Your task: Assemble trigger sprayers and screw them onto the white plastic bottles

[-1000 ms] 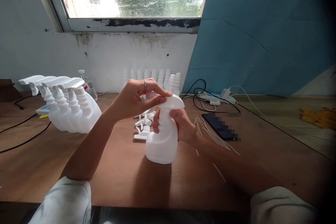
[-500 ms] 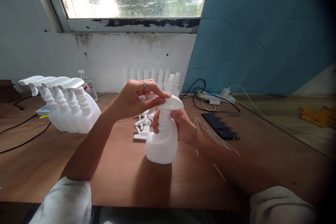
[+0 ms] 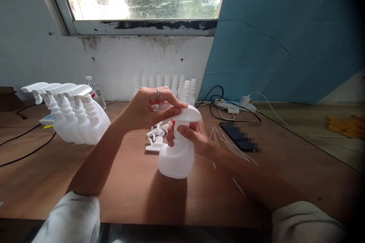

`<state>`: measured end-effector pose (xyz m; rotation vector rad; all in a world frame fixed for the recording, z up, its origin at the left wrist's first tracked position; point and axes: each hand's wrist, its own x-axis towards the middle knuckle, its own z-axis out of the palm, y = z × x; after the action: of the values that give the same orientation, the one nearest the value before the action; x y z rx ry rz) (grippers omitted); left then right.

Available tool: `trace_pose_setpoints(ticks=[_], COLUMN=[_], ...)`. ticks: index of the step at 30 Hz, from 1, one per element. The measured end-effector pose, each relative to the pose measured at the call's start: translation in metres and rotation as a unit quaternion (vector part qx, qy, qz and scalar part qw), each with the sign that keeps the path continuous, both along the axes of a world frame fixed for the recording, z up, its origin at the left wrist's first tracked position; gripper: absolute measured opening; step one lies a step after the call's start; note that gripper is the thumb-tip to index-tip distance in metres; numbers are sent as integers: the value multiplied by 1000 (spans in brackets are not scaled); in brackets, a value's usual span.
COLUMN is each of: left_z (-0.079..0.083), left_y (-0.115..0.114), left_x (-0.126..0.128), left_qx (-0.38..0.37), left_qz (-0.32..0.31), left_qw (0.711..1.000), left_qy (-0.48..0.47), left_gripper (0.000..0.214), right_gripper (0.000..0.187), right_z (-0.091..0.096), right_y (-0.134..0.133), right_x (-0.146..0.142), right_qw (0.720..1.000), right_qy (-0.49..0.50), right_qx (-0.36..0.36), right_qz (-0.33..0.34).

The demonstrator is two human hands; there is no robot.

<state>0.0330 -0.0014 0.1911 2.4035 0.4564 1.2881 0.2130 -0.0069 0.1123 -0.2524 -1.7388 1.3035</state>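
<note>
A white spray bottle [image 3: 176, 157] stands upright on the brown table [image 3: 128, 186] in front of me. My left hand [image 3: 148, 108] comes over from the left and pinches the white trigger head [image 3: 186, 113] on top of it. My right hand [image 3: 194, 134] wraps the bottle's neck just under the head, fingers closed around it. Loose white trigger parts [image 3: 155, 138] lie on the table right behind the bottle. Thin white dip tubes [image 3: 230, 146] are spread to the right of my right hand.
A row of finished spray bottles [image 3: 71, 115] leans at the left, a water bottle [image 3: 95, 91] behind them. Several headless white bottles [image 3: 168, 83] stand against the wall. A dark phone [image 3: 238, 136], a power strip [image 3: 234, 104] with cables and a yellow object [image 3: 346, 123] are to the right.
The trigger head has turned a little on the bottle's neck. My right hand's fingers have shifted their hold on the neck. The bottle stays in place.
</note>
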Motion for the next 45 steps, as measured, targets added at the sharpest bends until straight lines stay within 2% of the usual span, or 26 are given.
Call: trace_pose_setpoints(ticks=[5, 11, 14, 17, 20, 23, 26, 28, 30, 34, 37, 39, 42, 45], left_z=[-1, 7, 15, 22, 26, 27, 23, 19, 16, 16, 21, 26, 31, 34], left_y=[-1, 0, -1, 3, 7, 4, -5, -12, -17, -25, -29, -32, -38, -40], left_x=[1, -7, -22, -42, -57, -58, -46, -33, -21, -18, -39, -59, -84, -98], left_qx=[2, 2, 34, 77, 110, 103, 67, 61, 80, 152, 194, 206, 201, 136], left_qz=[8, 17, 58, 117, 141, 142, 109, 85, 88, 144, 216, 288, 399, 477], left_qw=[1000, 999, 998, 984, 976, 975, 988, 994, 991, 968, 945, 922, 879, 854], left_qy=[-2, 50, -22, -109, -126, -136, -87, -13, 64, 141, 152, 159, 166, 159], left_gripper=[11, 19, 21, 19, 20, 16, 16, 19, 22, 20, 22, 24, 32, 33], right_gripper=[32, 40, 39, 37, 39, 37, 39, 46, 49, 54, 54, 50, 38, 28], right_z=[2, 0, 3, 8, 9, 8, 7, 8, 9, 11, 19, 29, 45, 58], right_y=[1, 12, 8, 2, -1, -1, -4, -6, -8, -4, 4, 9, 13, 14], right_x=[1, 3, 4, 4, 5, 4, 1, -2, -3, 3, 13, 22, 37, 51], right_qw=[999, 985, 984, 986, 984, 981, 978, 979, 980, 989, 995, 995, 987, 975], right_qy=[-3, -26, -30, -31, -47, -31, -15, -17, -32, -82, -77, -60, -43, -13], right_qx=[-31, -106, -99, -89, -98, -118, -124, -115, -106, -35, 40, 79, 119, 144], right_qz=[10, 136, 143, 134, 140, 154, 165, 167, 164, 121, 42, -17, -99, -167])
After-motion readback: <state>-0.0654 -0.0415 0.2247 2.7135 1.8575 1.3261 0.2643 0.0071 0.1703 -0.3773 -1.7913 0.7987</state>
